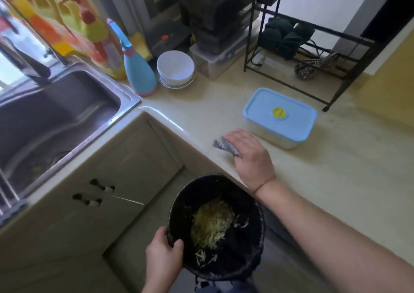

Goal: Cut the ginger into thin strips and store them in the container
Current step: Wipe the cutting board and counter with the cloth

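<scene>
Cleanup looks like the step in hand: left hand (164, 251) grips the rim of a black bin (216, 225) holding pale ginger scraps (211, 224), below the worktop (336, 180) edge. Right hand (251, 156), fingers flat, presses a cloth (220, 144) just left of the container (280, 116). Its blue lid is on, so the strips are probably stored, though unseen.

You find no words, numbers or brand names you can read here. The colourful bottles (94, 30), far up and left of your fingers, may carry printed labels, but the blur leaves only patches of red, orange and yellow.
</scene>
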Motion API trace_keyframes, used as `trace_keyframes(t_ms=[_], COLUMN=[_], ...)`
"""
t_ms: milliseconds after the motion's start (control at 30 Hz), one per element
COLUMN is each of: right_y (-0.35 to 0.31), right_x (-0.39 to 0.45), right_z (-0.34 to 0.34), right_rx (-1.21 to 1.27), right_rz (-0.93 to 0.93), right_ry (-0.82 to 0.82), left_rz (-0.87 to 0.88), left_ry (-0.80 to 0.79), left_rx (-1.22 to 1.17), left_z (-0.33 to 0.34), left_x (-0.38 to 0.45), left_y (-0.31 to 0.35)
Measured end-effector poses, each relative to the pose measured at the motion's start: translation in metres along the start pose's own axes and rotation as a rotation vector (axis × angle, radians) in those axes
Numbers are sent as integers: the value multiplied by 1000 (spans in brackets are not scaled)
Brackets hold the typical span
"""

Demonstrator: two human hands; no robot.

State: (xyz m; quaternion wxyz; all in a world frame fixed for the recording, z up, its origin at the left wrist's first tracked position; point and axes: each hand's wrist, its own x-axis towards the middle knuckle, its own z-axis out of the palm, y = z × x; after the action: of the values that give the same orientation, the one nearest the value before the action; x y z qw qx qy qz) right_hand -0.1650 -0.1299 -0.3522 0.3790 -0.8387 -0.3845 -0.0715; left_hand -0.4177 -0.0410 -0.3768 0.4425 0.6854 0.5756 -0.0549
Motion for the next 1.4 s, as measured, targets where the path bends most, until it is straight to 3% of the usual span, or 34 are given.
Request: trace_keyframes(t_ms=[133, 200, 300, 433, 500, 567, 667, 833, 933, 1133, 1333, 1400], right_y=[34, 31, 11, -5, -10, -8, 23, 116, 155, 118, 49, 44], right_x=[46, 28, -27, -92, -102, -88, -71, -85, -76, -110, -214, -231], right_z=[31, 33, 20, 7, 1, -16, -63, -125, -134, -94, -93, -113], right_rx=[-118, -109, -6, 73, 119, 186, 30, -271, -374, -284, -62, 63], right_rz=[144, 146, -23, -225, -276, -206, 60, 475, 560, 339, -44, -74], right_ry=[-379, -362, -289, -476, -415, -233, -13, 123, 162, 44, -333, -366], left_rz=[-8, -4, 6, -15, -20, -26, -20, -13, 5, 32, 44, 75], left_ry=[17, 30, 31, 17, 12, 5, -13, -80, -111, -113, -99, -113], left_rx=[14, 9, 8, -3, -6, 5, 23, 35, 10, 41, 51, 41], left_z=[-4, -5, -7, -5, -3, -1, 2, 14, 28, 60, 79, 84], left_x=[5, 8, 12, 12, 13, 11, 1, -15, -27, -53, -75, -82], left_y=[3, 2, 2, -2, -4, -7, -9, -17, -18, -17, -15, -14])
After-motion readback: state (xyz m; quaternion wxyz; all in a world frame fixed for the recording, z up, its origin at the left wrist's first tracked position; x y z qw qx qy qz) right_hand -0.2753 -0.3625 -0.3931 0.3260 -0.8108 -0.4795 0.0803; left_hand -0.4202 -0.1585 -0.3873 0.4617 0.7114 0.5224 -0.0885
